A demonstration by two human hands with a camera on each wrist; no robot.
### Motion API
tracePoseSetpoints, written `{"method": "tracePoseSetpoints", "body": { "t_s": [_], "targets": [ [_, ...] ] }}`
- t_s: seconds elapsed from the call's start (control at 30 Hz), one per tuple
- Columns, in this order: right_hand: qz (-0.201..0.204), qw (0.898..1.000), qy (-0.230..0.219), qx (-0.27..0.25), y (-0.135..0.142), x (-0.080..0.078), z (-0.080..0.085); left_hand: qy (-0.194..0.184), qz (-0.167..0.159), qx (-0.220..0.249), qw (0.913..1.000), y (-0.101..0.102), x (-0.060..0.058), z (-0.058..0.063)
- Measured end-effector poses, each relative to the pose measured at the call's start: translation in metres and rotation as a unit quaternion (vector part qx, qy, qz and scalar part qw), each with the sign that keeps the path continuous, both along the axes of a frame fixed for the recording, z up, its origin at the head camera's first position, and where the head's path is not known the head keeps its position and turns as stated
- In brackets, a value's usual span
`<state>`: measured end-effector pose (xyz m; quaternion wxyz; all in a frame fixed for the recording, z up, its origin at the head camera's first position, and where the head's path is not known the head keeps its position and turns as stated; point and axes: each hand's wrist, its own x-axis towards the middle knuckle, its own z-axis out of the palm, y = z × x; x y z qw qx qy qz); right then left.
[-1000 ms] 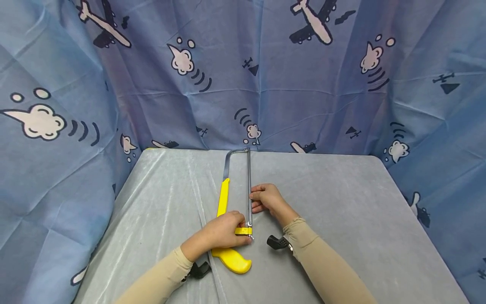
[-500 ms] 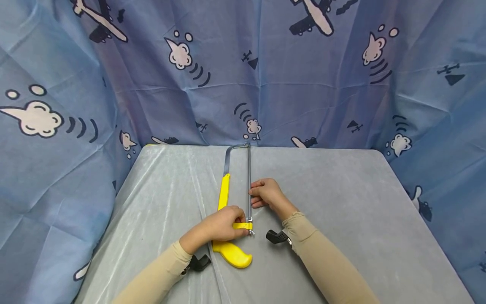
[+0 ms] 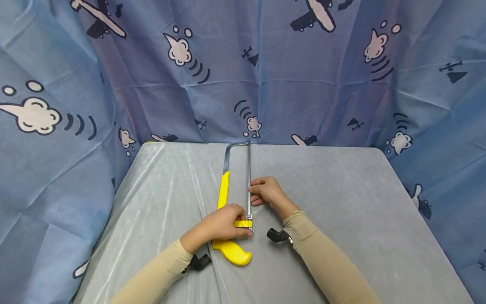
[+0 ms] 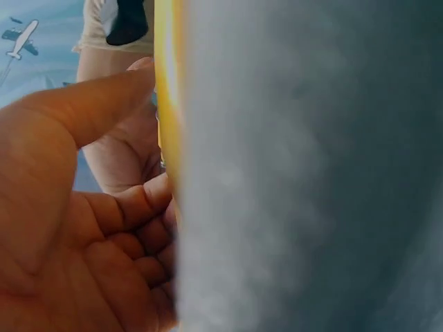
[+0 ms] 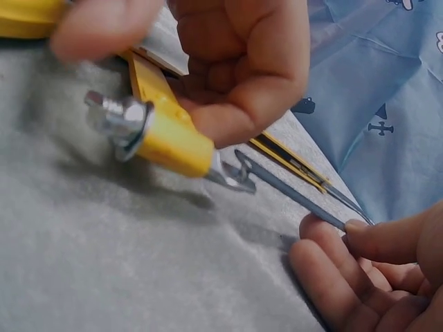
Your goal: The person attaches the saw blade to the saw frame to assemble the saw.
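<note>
A hacksaw with a yellow handle (image 3: pixel 233 253) lies on the grey cloth, its curved metal end pointing away. My left hand (image 3: pixel 222 221) reaches over the frame, fingers curled behind the yellow blade bracket (image 5: pixel 180 142). Its thumb is by the wing nut (image 5: pixel 118 117), blurred in the right wrist view; whether it touches cannot be told. My right hand (image 3: pixel 267 194) pinches the grey blade (image 5: pixel 291 190) between thumb and fingers. The blade's near end meets the metal hook (image 5: pixel 232 176); how it sits there is unclear. Yellow plastic (image 4: pixel 169 83) shows close up in the left wrist view.
The table (image 3: pixel 322 211) is covered in grey cloth with a raised fold along the left side of the saw. A blue curtain (image 3: pixel 303 84) printed with planes hangs around the back and sides. Black wrist cameras (image 3: pixel 277 235) hang below both sleeves.
My left thumb shifts slightly around the wing nut. My right hand keeps its pinch on the blade. The whole scene sits a little higher in the head view.
</note>
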<state>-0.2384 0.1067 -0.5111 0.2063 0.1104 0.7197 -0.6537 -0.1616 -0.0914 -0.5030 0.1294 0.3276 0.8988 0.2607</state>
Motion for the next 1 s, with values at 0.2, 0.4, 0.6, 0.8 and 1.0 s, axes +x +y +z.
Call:
{"method": "tracePoseSetpoints", "body": {
  "t_s": [0.2,0.4,0.6,0.8,1.0],
  "targets": [
    [0.004,1.000,-0.006,-0.001,0.0024,-0.0010,0.0003,0.010,0.009,-0.002,0.9999,0.0035,0.0014,-0.0007],
    [0.012,1.000,-0.007,-0.006,0.0032,-0.0017,0.0011,0.020,0.018,-0.012,0.9996,0.0048,0.0019,-0.0030],
    [0.018,1.000,-0.009,-0.009,0.0031,-0.0023,-0.0006,0.018,0.031,-0.015,0.9992,0.0061,0.0029,-0.0037],
    [0.016,1.000,-0.003,-0.005,0.0025,-0.0011,0.0001,0.016,0.034,-0.016,0.9992,0.0064,0.0016,-0.0045],
    [0.009,1.000,0.004,-0.002,0.0013,-0.0011,-0.0014,0.018,0.026,-0.011,0.9994,0.0058,0.0007,-0.0058]
  ]
}}
